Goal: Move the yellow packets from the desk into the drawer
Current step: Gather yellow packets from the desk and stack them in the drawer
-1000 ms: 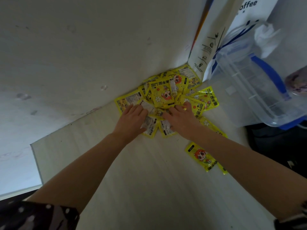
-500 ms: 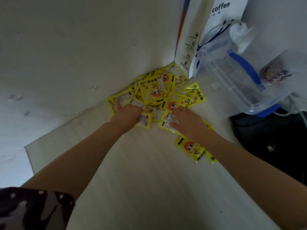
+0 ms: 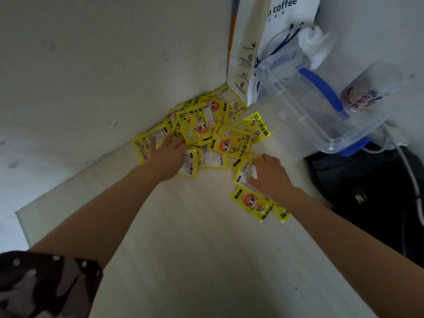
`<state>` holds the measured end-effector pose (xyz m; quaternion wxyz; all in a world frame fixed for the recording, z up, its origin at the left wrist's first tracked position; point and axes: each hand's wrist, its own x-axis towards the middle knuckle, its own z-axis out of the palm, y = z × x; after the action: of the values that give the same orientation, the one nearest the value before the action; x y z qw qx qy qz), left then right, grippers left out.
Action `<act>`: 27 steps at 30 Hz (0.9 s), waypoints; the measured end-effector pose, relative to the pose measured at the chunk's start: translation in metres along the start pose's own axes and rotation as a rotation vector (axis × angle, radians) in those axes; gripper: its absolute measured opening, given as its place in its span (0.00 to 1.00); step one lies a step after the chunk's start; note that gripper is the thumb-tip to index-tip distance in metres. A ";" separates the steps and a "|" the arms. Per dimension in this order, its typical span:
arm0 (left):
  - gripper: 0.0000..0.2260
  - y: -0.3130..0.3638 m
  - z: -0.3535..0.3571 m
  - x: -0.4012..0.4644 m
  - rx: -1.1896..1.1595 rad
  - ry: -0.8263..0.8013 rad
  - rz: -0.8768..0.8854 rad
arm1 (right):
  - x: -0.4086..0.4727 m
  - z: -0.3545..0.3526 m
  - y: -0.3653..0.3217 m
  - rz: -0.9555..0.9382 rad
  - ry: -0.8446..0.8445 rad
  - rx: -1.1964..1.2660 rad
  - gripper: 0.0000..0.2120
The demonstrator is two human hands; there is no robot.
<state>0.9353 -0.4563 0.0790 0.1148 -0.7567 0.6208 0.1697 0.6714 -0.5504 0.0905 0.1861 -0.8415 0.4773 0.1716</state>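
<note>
Several yellow packets (image 3: 199,127) with a red-haired cartoon figure lie heaped in the back corner of the pale desk (image 3: 206,249). My left hand (image 3: 167,155) rests flat on the pile's left side, fingers stretched over the packets. My right hand (image 3: 271,173) sits at the pile's right edge, its fingers curled over a packet (image 3: 245,172) that lies white side up. Two more packets (image 3: 251,201) lie by my right wrist. No drawer is in view.
A white coffee paper bag (image 3: 284,21) stands against the back wall. Beside it, a clear plastic box (image 3: 307,111) with a blue handle leans at the desk's right edge, and a cup (image 3: 362,95) sits behind the box. Dark items and white cables (image 3: 367,193) fill the gap to the right.
My right hand has slid right and toward me, off the pile's middle, onto the packets at its right edge. My left hand stays on the left side, its fingers now stretched out.
</note>
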 end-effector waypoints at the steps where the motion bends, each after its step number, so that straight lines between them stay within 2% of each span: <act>1: 0.23 -0.001 0.001 -0.001 0.004 -0.011 -0.003 | 0.000 0.001 0.001 -0.005 0.002 -0.003 0.25; 9: 0.22 0.002 0.005 -0.014 0.065 0.020 0.038 | 0.000 0.014 -0.002 -0.044 0.139 -0.120 0.20; 13: 0.17 0.003 0.006 -0.023 0.095 0.142 0.069 | -0.004 0.019 -0.006 -0.085 0.228 -0.174 0.16; 17: 0.15 0.000 0.009 -0.030 0.047 0.274 0.128 | -0.008 0.019 -0.010 -0.110 0.210 -0.189 0.13; 21: 0.16 0.002 0.009 -0.037 -0.031 0.289 0.143 | -0.010 0.017 -0.010 -0.127 0.201 -0.186 0.17; 27: 0.20 0.006 0.006 -0.042 -0.151 0.222 0.048 | -0.012 0.013 -0.010 -0.111 0.244 -0.138 0.23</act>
<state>0.9217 -0.4169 0.0902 -0.0160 -0.7622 0.6332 0.1336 0.6726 -0.5304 0.0866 0.0774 -0.8920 0.4362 0.0899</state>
